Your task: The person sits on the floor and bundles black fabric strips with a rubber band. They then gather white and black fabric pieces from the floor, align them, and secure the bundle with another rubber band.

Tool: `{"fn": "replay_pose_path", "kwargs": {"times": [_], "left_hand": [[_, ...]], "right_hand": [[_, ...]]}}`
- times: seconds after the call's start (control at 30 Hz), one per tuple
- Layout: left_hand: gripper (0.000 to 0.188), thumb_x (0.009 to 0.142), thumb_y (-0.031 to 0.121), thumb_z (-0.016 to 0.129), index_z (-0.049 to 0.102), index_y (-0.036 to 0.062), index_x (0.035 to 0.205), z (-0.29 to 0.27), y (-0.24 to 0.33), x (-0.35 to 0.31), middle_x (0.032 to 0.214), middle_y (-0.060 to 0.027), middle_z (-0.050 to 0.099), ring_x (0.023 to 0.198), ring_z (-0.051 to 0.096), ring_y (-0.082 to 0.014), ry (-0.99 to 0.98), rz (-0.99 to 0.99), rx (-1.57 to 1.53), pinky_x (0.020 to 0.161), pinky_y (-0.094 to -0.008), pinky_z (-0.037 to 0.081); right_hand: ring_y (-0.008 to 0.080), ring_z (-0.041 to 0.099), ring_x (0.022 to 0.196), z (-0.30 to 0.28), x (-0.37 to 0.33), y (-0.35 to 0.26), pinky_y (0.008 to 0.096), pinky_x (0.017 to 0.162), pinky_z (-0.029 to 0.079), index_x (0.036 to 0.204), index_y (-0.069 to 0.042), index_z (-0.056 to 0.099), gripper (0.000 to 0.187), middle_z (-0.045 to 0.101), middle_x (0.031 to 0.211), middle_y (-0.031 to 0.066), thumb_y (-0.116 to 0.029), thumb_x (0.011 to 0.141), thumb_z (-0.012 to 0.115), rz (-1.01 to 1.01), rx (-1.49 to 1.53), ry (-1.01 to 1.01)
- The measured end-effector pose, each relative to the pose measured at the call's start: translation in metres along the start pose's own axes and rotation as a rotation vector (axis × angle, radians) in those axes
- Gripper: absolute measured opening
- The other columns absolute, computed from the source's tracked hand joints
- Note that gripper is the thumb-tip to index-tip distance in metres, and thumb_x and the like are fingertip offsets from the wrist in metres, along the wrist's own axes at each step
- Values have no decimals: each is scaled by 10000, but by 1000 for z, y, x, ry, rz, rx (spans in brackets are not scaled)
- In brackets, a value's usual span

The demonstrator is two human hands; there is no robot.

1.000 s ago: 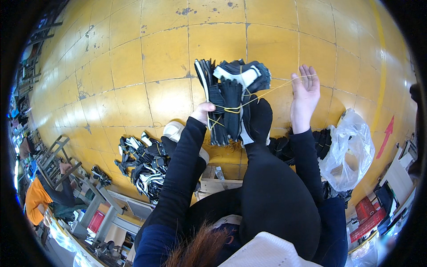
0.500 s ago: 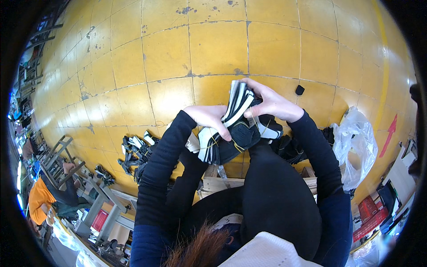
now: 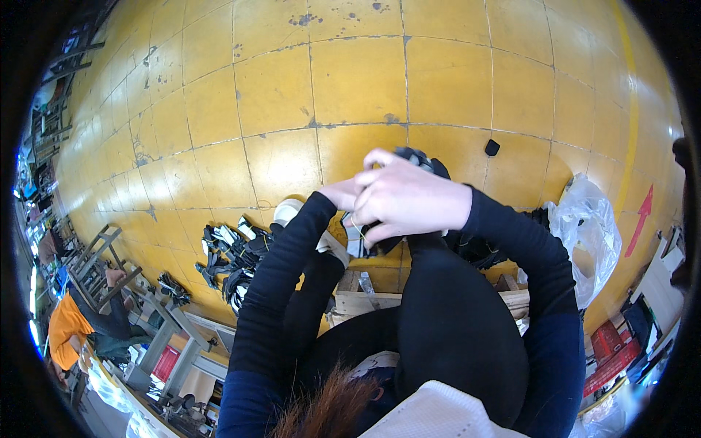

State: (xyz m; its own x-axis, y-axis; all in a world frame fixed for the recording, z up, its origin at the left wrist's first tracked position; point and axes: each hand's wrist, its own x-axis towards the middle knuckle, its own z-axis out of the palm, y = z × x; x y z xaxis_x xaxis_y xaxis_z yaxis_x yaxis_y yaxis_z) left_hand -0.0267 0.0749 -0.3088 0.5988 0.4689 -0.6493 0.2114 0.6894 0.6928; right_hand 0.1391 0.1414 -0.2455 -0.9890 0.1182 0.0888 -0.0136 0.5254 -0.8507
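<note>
A bundle of black and white flat cut pieces [image 3: 355, 243] is in front of me above my knees, tied with thin yellowish bands. My left hand [image 3: 341, 194] is at its left side, closed against it, with its fingers mostly hidden behind the other hand. Across the top reaches my right hand [image 3: 416, 198], back up and fingers curled closed over the bundle and the left fingers. What its fingertips pinch is hidden; a thin band shows beside them. More dark pieces [image 3: 418, 158] of the bundle stick out beyond the right hand.
Piles of similar black and white pieces [image 3: 232, 252] lie on the yellow tiled floor to the left, with dark pieces [image 3: 478, 248] to the right. A clear plastic bag [image 3: 584, 237] stands there. A wooden crate [image 3: 350, 301] is below my legs. Far left, a person in orange [image 3: 64, 328] sits.
My right hand has swung left and over the bundle, from holding its right side to covering it and the left fingers. The upright white strips are now hidden from view.
</note>
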Motion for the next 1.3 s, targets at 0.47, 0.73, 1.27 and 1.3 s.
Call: {"fn": "replay_pose_path", "kwargs": {"times": [0.47, 0.73, 1.27, 1.3], "left_hand": [[546, 746, 295, 765, 535, -29, 1121, -27, -26, 1, 959, -81, 632, 882, 587, -141, 641, 28, -322, 800, -304, 480], [860, 641, 410, 800, 446, -72, 1260, -25, -25, 27, 1061, -210, 660, 1006, 651, -296, 720, -83, 252, 881, -337, 489], [843, 831, 136, 703, 204, 46, 1504, -6, -61, 35, 1324, -193, 496, 999, 588, -195, 589, 327, -91, 808, -318, 522], [866, 807, 168, 738, 230, 46, 1497, -9, -60, 35, 1313, -191, 498, 987, 591, -209, 573, 342, -28, 807, -323, 525]], "right_hand": [[285, 625, 684, 50, -49, 51, 342, 647, 485, 979, -13, 610, 151, 638, 765, 147, -145, 912, 582, 644, 450, 437], [296, 658, 874, 68, -52, 76, 343, 785, 492, 944, 3, 636, 171, 673, 895, 162, -157, 893, 602, 741, 229, 676], [300, 606, 786, 69, -37, 68, 384, 701, 501, 1020, -43, 663, 191, 551, 866, 118, -74, 832, 647, 668, -119, 684], [294, 606, 774, 70, -41, 71, 372, 691, 499, 1025, -48, 666, 200, 550, 861, 115, -77, 827, 658, 689, -129, 683]]}}
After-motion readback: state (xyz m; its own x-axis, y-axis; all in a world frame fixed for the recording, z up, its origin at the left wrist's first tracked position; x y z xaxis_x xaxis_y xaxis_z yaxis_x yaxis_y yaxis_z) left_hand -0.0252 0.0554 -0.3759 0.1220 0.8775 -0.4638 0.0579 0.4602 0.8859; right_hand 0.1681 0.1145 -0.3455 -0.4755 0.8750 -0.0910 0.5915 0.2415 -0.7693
